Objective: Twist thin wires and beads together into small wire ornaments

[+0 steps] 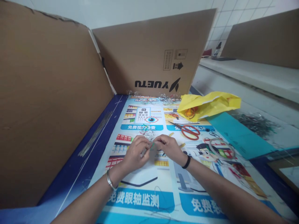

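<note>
Now we pinch thin green strand point(152, 145) with left hand point(137, 152) and right hand point(170, 147), fingertips together; scissors point(182, 127) lie right, farther off.

Soft light brightens the poster point(141, 175); the left board point(46, 93) is dim, wires point(147, 133) blur beyond my fingers point(141, 140), my forearms point(224, 186) stretch.

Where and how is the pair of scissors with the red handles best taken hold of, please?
I would take the scissors by the red handles, coming from the near right side. They lie flat, with the loops toward that side, while the blades point left and slightly away. The yellow bag lies just beyond, so the near side looks freer.
</note>
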Available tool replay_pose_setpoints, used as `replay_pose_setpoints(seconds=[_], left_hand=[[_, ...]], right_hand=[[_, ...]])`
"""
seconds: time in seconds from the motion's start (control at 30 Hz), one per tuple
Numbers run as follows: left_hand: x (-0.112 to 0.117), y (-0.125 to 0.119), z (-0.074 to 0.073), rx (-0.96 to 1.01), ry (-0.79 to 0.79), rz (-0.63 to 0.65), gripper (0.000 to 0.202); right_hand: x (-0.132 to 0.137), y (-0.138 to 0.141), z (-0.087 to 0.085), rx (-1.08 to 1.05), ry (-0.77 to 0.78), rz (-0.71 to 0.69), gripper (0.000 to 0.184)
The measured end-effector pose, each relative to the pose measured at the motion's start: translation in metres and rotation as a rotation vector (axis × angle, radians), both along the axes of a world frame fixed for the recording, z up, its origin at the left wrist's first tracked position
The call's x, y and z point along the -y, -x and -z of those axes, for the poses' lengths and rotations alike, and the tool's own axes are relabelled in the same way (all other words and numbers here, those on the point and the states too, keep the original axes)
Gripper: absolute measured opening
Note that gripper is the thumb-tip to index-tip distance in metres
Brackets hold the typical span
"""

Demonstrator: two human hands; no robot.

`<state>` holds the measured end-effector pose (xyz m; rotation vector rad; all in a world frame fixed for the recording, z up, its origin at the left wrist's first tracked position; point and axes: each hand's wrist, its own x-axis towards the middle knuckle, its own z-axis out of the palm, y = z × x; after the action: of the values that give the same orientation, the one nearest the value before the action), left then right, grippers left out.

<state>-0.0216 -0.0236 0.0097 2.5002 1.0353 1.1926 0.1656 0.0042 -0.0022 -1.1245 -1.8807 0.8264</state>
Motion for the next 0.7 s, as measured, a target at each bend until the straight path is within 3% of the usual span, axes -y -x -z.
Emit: replay_pose_setpoints(seconds=[0.13, 0.2, 0.27, 0.33, 0.43, 0.5, 0.57, 0.63, 0.7], left_hand=[[0.009, -0.002, -0.010, -0.171, 0.117, 0.251, 0.012], [0.012, -0.004, -0.012, -0.291, 0.176, 0.307, 0.008], [0.013, -0.005, -0.013, -0.282, 0.200, 0.230, 0.013], [0.013, -0.005, -0.010, -0.108, 0.212, 0.038, 0.021], [0.011, -0.007, -0.007, 0.200, 0.333, -0.193, 0.007], [0.012, -0.010, -0.006, 0.259, 0.491, -0.173, 0.021], [0.013, -0.012, -0.006, 0.232, 0.621, -0.105, 0.018], [0.014, -0.014, -0.006, 0.192, 0.653, -0.079, 0.011], [0.014, -0.013, -0.005, 0.141, 0.596, -0.092, 0.017]], right_hand=[[-0.008, -0.004, 0.002, -0.104, 0.042, 0.086, 0.012], [-0.009, -0.005, -0.001, -0.187, 0.110, 0.088, 0.013], [-0.007, -0.006, -0.007, -0.268, 0.197, 0.052, 0.013], [-0.004, -0.006, -0.013, -0.333, 0.286, -0.033, 0.016], [0.001, -0.006, -0.019, -0.410, 0.409, -0.182, 0.021], [0.004, -0.006, -0.020, -0.434, 0.469, -0.237, 0.024], [0.005, -0.006, -0.020, -0.420, 0.505, -0.258, 0.025], [0.005, -0.006, -0.020, -0.381, 0.516, -0.264, 0.025], [0.004, -0.007, -0.019, -0.326, 0.510, -0.281, 0.024]])
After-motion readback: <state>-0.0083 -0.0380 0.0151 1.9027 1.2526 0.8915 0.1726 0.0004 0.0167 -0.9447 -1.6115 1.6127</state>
